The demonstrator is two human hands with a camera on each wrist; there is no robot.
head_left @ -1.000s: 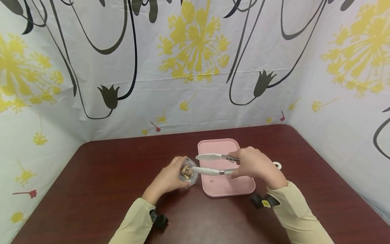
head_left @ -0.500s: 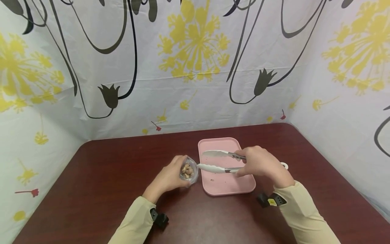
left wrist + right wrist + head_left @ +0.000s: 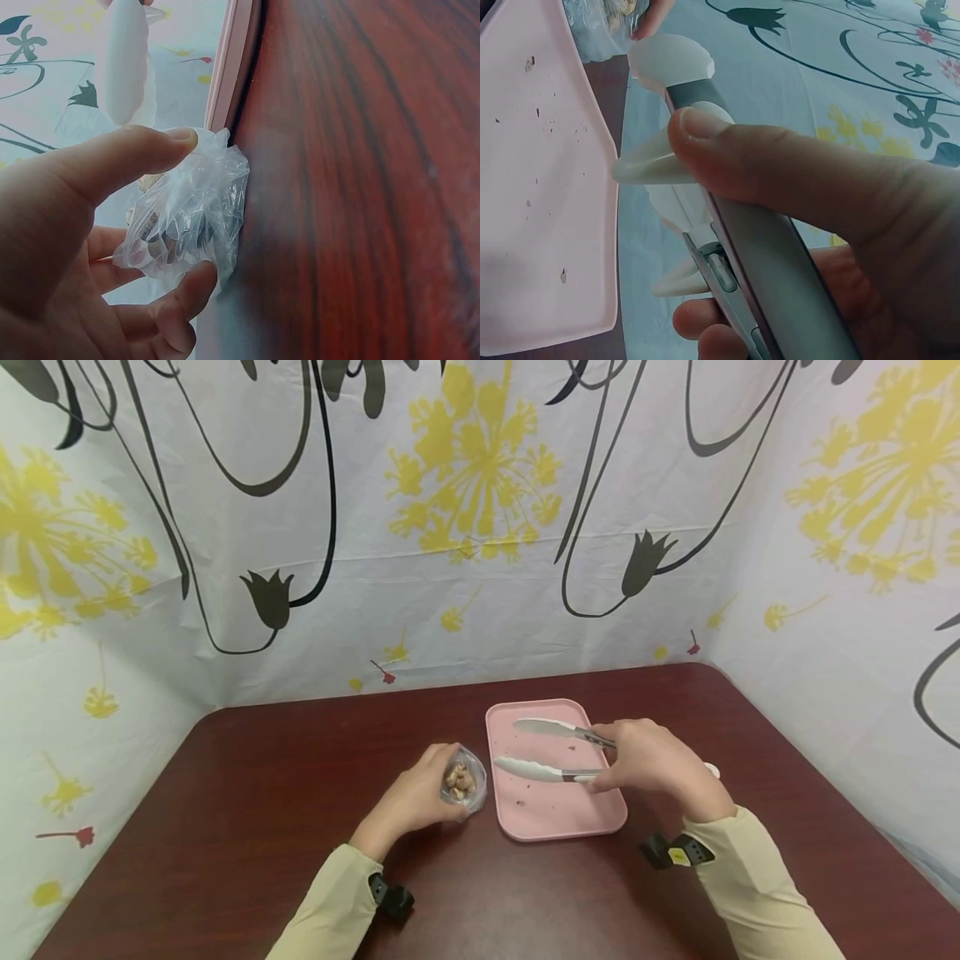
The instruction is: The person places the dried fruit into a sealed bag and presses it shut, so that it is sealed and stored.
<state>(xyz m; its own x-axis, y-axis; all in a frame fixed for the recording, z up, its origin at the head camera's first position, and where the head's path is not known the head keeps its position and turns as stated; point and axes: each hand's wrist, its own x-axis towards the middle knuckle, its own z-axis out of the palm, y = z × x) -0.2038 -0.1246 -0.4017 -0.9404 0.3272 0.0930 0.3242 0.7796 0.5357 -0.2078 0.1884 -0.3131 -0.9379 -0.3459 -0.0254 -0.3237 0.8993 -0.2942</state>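
Observation:
My left hand (image 3: 414, 797) holds a crinkled clear plastic bag (image 3: 202, 199), thumb on one side and fingers on the other. Inside the bag lie several tan-brown pieces (image 3: 460, 781), too small to name for certain. My right hand (image 3: 651, 770) grips a pair of tongs (image 3: 528, 769) with white scalloped tips and metal arms. The tongs' arms are spread, and I see nothing between their tips, which hover over the pink tray (image 3: 540, 820). In the right wrist view, the thumb presses along one metal arm (image 3: 780, 277) of the tongs.
Small dark crumbs (image 3: 530, 64) are scattered on the tray, which lies right of the bag. Everything rests on a dark red wooden table (image 3: 300, 752). Behind and beside it hangs a white cloth (image 3: 420, 602) with flower prints.
My right hand has drawn the tongs rightward, away from the bag's mouth and over the tray, their arms still spread. The left hand and the bag have stayed in place.

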